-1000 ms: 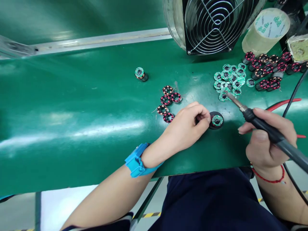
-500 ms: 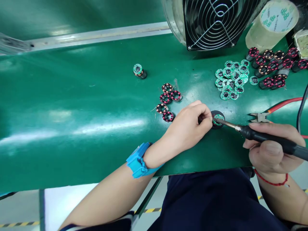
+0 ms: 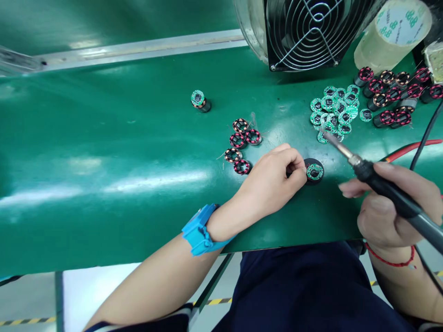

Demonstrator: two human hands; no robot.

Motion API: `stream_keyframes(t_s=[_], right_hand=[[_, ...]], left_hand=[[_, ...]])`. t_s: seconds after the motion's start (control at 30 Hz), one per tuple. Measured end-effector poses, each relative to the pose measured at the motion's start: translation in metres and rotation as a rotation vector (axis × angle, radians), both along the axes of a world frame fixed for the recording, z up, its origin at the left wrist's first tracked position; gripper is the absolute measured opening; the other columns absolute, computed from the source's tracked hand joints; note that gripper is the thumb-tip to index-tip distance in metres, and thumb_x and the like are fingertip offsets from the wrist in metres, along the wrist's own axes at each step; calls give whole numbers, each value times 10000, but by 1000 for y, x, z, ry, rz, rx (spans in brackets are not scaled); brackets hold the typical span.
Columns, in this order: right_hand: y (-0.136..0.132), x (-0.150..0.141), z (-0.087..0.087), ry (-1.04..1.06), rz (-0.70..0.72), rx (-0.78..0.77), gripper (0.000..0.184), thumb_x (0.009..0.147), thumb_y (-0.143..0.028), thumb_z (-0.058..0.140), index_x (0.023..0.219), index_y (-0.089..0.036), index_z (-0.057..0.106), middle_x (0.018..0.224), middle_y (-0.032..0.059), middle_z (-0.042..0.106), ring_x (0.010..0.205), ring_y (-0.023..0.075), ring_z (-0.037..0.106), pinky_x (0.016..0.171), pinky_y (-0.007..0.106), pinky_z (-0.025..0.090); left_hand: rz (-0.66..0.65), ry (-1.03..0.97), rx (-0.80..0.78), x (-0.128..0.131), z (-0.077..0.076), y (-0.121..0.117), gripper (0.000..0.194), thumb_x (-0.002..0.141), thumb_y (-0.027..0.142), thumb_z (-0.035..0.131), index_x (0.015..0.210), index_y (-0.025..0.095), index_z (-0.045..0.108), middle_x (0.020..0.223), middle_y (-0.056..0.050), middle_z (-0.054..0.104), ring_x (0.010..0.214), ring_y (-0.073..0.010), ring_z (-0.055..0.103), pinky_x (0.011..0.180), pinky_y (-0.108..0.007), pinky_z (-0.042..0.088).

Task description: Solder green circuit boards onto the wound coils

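Circuit board (image 3: 314,172) sits on black base (image 3: 313,182) (left hand (image 3: 268,184) pinching it); right hand (image 3: 384,221) grips soldering iron (image 3: 391,196).

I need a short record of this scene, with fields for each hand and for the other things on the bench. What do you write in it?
Left hand: fingertips at the edge of a black round part topped by a green circuit board; grip unclear.
Right hand: holds a soldering iron, tip near a pile of green circuit boards.
Left wrist: blue wrist strap.
Rest: red-wound coils, fan, tape roll, green bench mat.
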State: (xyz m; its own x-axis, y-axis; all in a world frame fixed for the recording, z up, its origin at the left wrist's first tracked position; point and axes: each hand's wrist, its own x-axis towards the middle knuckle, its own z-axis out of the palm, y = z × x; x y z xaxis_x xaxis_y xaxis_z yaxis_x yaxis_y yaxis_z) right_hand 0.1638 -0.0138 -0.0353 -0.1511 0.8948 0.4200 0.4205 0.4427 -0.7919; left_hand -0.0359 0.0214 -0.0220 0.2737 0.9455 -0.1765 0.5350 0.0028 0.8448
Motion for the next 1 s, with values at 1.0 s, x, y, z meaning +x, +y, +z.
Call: stream_keyframes(t_s=[1.0], right_hand=[[11, -13, -18, -108, 62, -45, 470, 870, -160, 622, 1301, -279, 478, 1120, 50, 665, 1025, 178, 671, 899, 350, 579]], left_hand=[[-268, -57, 167, -9, -18, 11, 77, 828, 200, 590, 871, 168, 536, 814, 4, 561, 728, -134, 505, 674, -265, 416]])
